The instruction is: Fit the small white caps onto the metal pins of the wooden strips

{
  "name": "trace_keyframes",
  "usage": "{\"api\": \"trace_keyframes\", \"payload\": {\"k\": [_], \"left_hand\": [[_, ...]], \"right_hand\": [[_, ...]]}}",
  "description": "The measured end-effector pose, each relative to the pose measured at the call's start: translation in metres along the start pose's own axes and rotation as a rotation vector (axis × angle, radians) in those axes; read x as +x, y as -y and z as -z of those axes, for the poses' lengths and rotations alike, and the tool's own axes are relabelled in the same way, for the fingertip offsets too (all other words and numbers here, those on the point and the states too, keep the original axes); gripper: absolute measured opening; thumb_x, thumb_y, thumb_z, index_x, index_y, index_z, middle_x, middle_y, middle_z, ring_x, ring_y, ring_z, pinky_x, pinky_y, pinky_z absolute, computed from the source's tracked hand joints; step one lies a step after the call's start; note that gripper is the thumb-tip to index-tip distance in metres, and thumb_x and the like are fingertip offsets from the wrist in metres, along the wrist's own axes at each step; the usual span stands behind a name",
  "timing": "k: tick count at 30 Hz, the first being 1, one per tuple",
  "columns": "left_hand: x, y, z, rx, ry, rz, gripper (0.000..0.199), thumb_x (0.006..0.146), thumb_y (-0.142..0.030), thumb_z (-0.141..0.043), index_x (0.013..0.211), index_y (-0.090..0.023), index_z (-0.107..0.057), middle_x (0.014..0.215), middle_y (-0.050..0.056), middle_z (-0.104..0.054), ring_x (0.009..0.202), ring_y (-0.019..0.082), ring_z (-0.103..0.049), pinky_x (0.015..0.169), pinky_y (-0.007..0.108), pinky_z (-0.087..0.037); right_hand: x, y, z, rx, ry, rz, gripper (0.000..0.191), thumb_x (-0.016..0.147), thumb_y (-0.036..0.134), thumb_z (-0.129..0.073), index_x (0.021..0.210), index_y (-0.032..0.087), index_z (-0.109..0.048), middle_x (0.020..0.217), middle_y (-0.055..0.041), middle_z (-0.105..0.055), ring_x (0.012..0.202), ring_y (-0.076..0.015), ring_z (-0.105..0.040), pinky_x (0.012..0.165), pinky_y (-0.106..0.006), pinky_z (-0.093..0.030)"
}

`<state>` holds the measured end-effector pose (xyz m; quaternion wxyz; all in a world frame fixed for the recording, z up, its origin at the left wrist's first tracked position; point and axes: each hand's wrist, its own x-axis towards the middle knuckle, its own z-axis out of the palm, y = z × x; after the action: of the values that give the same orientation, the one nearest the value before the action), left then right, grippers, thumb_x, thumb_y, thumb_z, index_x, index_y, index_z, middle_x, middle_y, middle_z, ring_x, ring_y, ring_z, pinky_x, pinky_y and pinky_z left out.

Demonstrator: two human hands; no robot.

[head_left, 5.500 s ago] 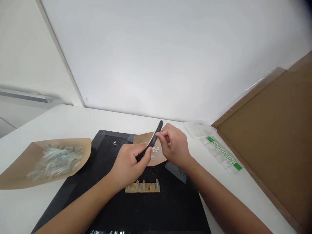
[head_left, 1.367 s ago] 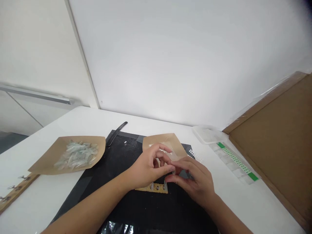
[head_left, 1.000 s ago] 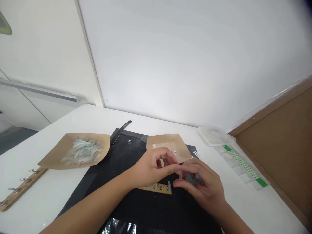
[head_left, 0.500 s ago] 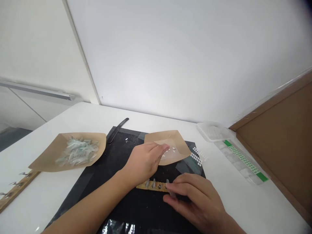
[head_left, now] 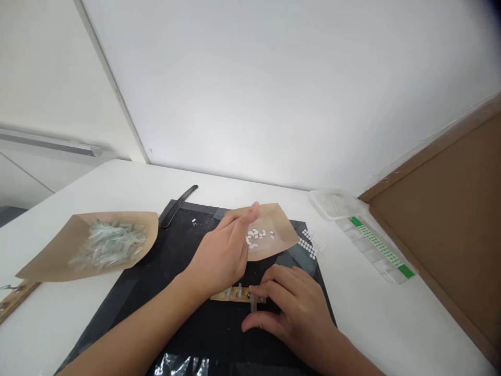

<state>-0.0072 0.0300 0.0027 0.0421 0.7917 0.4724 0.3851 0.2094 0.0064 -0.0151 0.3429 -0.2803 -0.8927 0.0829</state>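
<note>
1. Underlying both hands: blk mat [head_left: 219, 334], flat on white table [head_left: 136, 183].
2. L paper tray [head_left: 50, 261] w/ clear pcs [head_left: 113, 243] heaped; R paper tray [head_left: 287, 235] beyond L hand. Both prob. light, bendy; lift by opp. edges.
3. L hand [head_left: 223, 253] over R paper tray's near side, fingers extended close tog.; can't tell if tips have anything.
4. R hand [head_left: 297, 308] at strip's R end: thumb & index well parted, index tip apparently touching clear pc; thumb apart below. Can't tell if it's gripped.
5. Yellowish strip [head_left: 234, 299] on mat, clear pcs upright along it; prob. light & rigid, best steadied at ends.
6. Clear pc [head_left: 253, 304] by R index: prob. v. light, thin, slippery, a bit flexy; pinch by side edges.
7. White bits [head_left: 256, 233] in R paper tray: tiny, prob. easily scattered; fingertips only.
</note>
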Motion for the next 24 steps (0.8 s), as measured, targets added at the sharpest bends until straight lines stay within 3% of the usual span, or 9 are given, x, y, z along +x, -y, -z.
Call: {"api": "trace_keyframes", "payload": {"k": [7, 16, 24], "left_hand": [[0.001, -0.003, 0.002, -0.029, -0.038, 0.02, 0.061, 0.097, -0.01, -0.051, 0.155, -0.019, -0.037, 0.144, 0.014, -0.065, 0.135, 0.03, -0.058, 0.098, 0.048, -0.066], [-0.002, -0.001, 0.0, -0.067, -0.078, 0.025, 0.057, 0.095, -0.01, -0.055, 0.149, -0.02, -0.044, 0.141, 0.015, -0.065, 0.133, 0.031, -0.06, 0.097, 0.049, -0.065], [-0.002, 0.003, -0.01, -0.249, -0.295, -0.138, 0.074, 0.093, 0.0, -0.056, 0.152, -0.019, -0.016, 0.137, 0.019, -0.068, 0.116, 0.025, -0.073, 0.095, 0.052, -0.063]], "right_hand": [[0.0, 0.002, -0.006, -0.051, -0.008, -0.045, 0.049, 0.09, 0.069, -0.073, 0.092, 0.019, -0.073, 0.083, -0.002, -0.07, 0.069, -0.0188, -0.062, 0.065, -0.034, -0.036], [0.001, 0.006, -0.005, -0.103, 0.025, -0.032, 0.044, 0.096, 0.063, -0.071, 0.094, 0.02, -0.072, 0.084, -0.0016, -0.07, 0.069, -0.0191, -0.061, 0.065, -0.035, -0.034], [0.003, 0.008, -0.003, -0.149, 0.049, -0.026, 0.044, 0.099, 0.063, -0.066, 0.095, 0.02, -0.074, 0.084, -0.0018, -0.07, 0.069, -0.0188, -0.059, 0.065, -0.035, -0.032]]}}
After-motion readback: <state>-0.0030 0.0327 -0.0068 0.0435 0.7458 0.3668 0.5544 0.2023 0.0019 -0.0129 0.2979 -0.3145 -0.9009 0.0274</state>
